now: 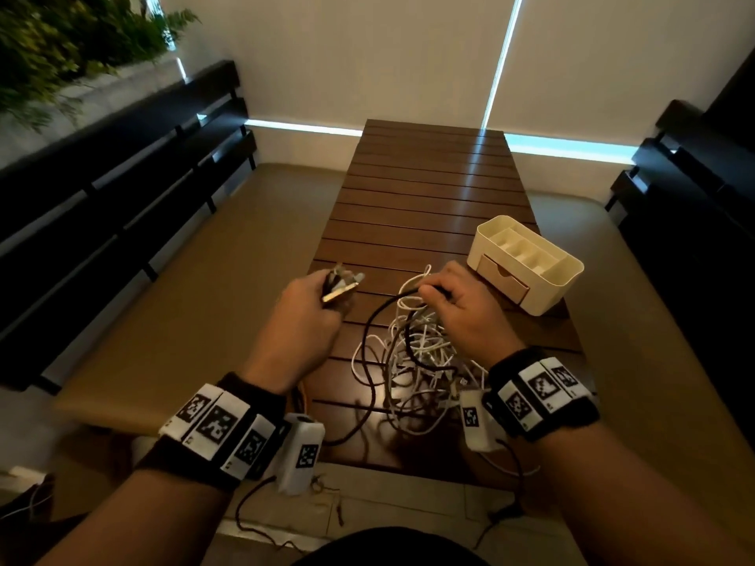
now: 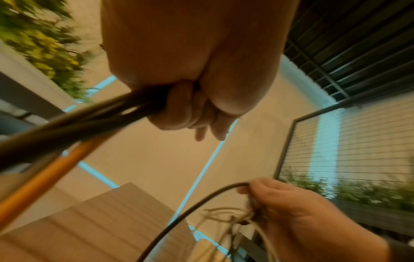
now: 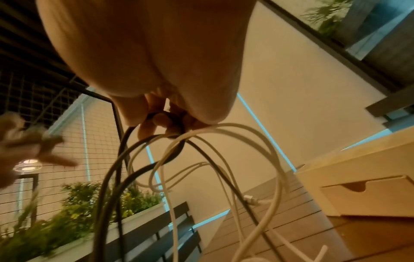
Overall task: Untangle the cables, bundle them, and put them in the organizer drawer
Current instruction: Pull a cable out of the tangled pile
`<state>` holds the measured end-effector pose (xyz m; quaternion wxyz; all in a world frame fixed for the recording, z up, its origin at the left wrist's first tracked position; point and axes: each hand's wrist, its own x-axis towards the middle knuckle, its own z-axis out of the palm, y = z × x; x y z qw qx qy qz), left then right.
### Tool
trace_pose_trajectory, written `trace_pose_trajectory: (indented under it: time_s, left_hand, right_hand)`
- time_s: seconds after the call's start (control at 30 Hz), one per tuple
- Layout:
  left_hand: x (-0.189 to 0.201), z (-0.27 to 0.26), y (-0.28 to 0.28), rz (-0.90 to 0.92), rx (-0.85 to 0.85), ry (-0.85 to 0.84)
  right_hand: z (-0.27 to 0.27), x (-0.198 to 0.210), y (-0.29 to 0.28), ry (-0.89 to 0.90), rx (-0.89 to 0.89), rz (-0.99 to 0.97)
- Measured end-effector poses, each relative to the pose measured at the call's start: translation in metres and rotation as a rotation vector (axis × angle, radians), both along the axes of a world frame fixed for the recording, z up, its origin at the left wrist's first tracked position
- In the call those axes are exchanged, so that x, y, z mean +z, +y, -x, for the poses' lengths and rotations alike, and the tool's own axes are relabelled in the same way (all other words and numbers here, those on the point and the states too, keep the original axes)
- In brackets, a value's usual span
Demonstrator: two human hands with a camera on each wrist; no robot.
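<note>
Slatted wooden table (image 1: 429,189): tangled white and black cables (image 1: 416,361); cream desk organizer (image 1: 527,263), drawer shut.

Fingers (image 3: 147,127) around black cable (image 3: 112,177), white cables (image 3: 277,177) looped beneath

Slatted dark wood table (image 1: 433,189) runs away from viewer. Dark slatted bench (image 1: 122,165) along left side, another dark bench (image 1: 694,189) on right. Green plants (image 1: 61,38) in planter at upper left. Pale blinds (image 1: 347,55) behind table, bright light strips at edges. Tan floor (image 1: 228,255) beneath.
</note>
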<state>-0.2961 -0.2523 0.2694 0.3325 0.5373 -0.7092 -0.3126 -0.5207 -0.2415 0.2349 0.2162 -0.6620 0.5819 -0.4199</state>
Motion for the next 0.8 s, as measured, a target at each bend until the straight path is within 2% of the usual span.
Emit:
trace_pose_trajectory:
  time_s: [0.07,0.17,0.27,0.37,0.5,0.63,0.7,0.8]
  left_hand:
    - [0.003,0.016,0.001,0.047,-0.093,0.011]
    - [-0.003,0.036,-0.008,0.013,-0.189,-0.051]
    - [-0.005,0.048,-0.017,0.012,-0.185,-0.125]
    - [0.002,0.049,-0.02,0.084,-0.164,-0.06]
    - [0.015,0.053,-0.01,0.08,-0.14,0.096]
    - [0.035,0.045,-0.011,0.093,-0.013,0.298]
    - [0.046,0.034,-0.014,0.101,-0.013,0.292]
    - [0.045,0.024,-0.018,0.071,-0.053,0.155]
  right_hand:
    - [-0.005,-0.003,-0.002,0.036,0.044,0.04]
    - [-0.009,-0.004,-0.006,0.06,0.081,0.132]
    - [-0.004,-0.01,-0.01,0.047,0.075,0.138]
    - [0.006,-0.032,-0.012,0.159,0.068,0.082]
    - [0.02,-0.057,-0.021,0.244,-0.007,-0.064]
    - [0.046,-0.074,-0.029,0.347,-0.069,-0.251]
    - [0.062,-0.085,-0.025,0.315,-0.128,-0.441]
    - [0.076,-0.09,-0.025,0.42,-0.177,-0.695]
